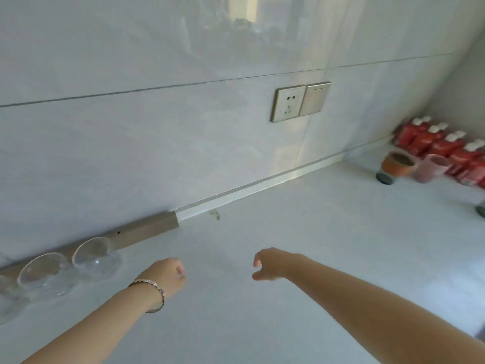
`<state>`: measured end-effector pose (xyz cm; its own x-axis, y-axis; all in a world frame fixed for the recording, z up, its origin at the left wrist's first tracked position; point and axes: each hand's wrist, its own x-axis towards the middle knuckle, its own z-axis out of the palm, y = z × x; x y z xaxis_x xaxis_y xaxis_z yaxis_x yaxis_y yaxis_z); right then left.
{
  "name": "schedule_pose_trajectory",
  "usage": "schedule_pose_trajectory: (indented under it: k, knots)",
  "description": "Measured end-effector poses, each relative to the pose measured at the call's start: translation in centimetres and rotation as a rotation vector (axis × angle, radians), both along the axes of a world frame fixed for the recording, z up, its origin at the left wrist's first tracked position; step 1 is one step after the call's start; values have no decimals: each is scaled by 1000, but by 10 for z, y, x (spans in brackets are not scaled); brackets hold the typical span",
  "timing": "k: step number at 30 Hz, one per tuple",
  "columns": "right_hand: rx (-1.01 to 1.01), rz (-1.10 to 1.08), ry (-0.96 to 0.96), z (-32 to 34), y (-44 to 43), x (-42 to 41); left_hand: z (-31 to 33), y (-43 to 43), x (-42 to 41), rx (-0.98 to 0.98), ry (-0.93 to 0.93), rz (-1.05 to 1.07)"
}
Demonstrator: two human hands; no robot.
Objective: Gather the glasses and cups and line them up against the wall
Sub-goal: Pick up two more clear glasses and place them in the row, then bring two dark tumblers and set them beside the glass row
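Observation:
Two clear glasses stand side by side against the wall at the lower left, one (95, 256) to the right of the other (43, 270); part of a third clear glass (6, 292) shows at the left edge. An orange cup (397, 164) and a pink cup (431, 168) stand far off at the right, near the corner. My left hand (166, 275), with a bracelet on its wrist, hovers over the counter just right of the glasses, fingers curled and holding nothing. My right hand (270, 264) hovers mid-counter, fingers loosely curled, holding nothing.
The pale counter (301, 245) runs along a tiled wall with a socket and switch plate (300, 101). Several red pouches (443, 148) line the right corner. Two dark round objects, one (385, 178) by the cups and one (481, 210) at the right edge, lie on the counter.

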<state>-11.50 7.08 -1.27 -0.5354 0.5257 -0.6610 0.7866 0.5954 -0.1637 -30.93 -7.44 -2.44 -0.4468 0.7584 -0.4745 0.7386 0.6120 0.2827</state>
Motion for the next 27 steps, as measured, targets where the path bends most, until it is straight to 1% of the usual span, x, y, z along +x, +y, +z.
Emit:
schedule_pose_trajectory:
  k: [3, 6, 11, 17, 19, 22, 27]
  knots:
    - [42, -111, 4, 21, 39, 92, 8, 62, 70, -10, -21, -158]
    - [85, -237, 11, 34, 76, 188, 18, 123, 150, 29, -42, -243]
    - [139, -411, 46, 43, 133, 344, 32, 207, 292, 142, -72, -298]
    - [191, -512, 72, 47, 189, 498, 36, 290, 441, 195, -78, -327]
    - [196, -540, 86, 48, 208, 539, 37, 313, 478, 181, -66, -345]
    - [213, -573, 112, 48, 236, 582, 35, 341, 513, 147, -40, -358]
    - [251, -639, 153, 44, 288, 621, 27, 388, 533, 72, -9, -358]
